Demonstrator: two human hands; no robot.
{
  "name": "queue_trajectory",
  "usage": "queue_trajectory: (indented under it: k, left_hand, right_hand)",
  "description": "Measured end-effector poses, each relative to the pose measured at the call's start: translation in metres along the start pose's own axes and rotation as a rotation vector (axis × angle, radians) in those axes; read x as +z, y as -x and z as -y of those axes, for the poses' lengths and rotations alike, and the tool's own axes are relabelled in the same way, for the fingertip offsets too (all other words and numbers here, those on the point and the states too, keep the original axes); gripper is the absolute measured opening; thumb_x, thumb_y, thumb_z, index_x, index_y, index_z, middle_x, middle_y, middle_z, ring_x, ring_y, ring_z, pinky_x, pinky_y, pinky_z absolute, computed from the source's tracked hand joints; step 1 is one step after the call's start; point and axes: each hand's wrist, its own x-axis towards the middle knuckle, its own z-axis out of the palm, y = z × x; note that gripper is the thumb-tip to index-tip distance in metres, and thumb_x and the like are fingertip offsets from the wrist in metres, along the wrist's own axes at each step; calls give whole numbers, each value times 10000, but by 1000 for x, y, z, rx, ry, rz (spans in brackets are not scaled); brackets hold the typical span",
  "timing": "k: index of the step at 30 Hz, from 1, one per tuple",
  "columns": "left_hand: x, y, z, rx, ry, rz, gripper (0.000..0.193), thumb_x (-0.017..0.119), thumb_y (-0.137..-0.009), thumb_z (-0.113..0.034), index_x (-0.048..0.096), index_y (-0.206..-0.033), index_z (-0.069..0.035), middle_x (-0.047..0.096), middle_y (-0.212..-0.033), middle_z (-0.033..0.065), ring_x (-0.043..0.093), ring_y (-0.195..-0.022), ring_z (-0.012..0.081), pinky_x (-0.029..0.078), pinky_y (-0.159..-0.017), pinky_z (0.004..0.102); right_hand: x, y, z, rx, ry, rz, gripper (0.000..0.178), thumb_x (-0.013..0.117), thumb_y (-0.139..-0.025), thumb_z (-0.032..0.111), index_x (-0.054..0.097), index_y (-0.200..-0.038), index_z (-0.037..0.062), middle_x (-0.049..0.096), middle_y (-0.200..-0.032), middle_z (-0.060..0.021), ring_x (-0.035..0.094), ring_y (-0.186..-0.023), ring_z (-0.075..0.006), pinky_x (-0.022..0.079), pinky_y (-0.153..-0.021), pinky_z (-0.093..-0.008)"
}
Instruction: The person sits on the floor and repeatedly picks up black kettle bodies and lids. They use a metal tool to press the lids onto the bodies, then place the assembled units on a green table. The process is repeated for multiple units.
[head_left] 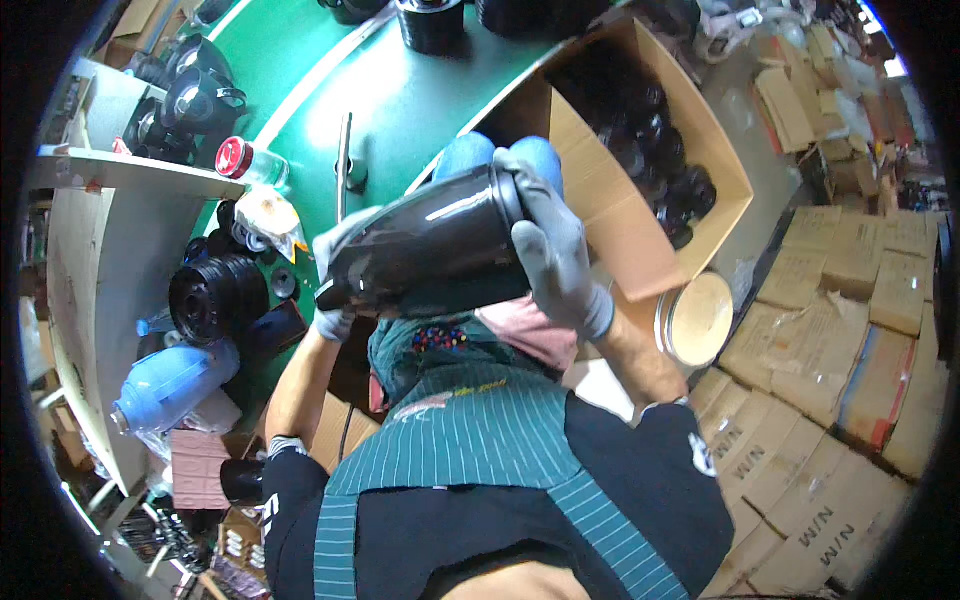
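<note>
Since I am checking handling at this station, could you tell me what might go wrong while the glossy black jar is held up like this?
The black jar is held tilted in mid-air between the gloved left hand and right hand, over the person's lap, not over the green table; its glossy surface might slip in the gloves and drop. The open carton of black parts sits close to the right elbow, so a swing could knock it.

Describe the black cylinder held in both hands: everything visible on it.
The black cylinder is a glossy, dark, jar-like body, plastic or coated metal by its look, with light streaks reflecting off its side. It lies nearly horizontal, slightly tilted, in front of the person's chest above the striped apron. The right hand, in a grey glove, wraps its right end; the gloved left hand supports the left end from below and behind. Its end faces are hidden, so any opening cannot be seen.
</note>
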Motion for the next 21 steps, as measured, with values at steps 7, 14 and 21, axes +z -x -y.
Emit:
queue_trajectory:
  k: [7,14,21]
  left_hand:
    - [38,23,1,-13,130,358,886,890,-853,-459,514,-1612,-202,437,-1690,162,315,-1613,345,155,-1352,499]
    - [13,-2,-32,98,255,110,546,789,-931,-117,647,-1448,-21,682,-1433,168,696,-1264,322,560,-1108,429]
    - [-31,-13,-47,448,-634,114,447,749,-891,-218,751,-1302,-42,776,-1200,183,768,-1108,350,601,-1001,411]
  right_hand:
    - [-13,-27,45,-561,237,397,812,687,-927,696,619,-1484,109,507,-1559,-288,558,-1387,-503,438,-1152,-616]
    - [-9,5,-16,135,-125,54,696,506,-1098,548,504,-1575,41,515,-1567,-246,555,-1412,-406,429,-1213,-467]
    - [-28,28,-46,1100,-781,385,757,329,-1158,594,426,-1621,2,561,-1571,-157,506,-1460,-273,378,-1246,-380]
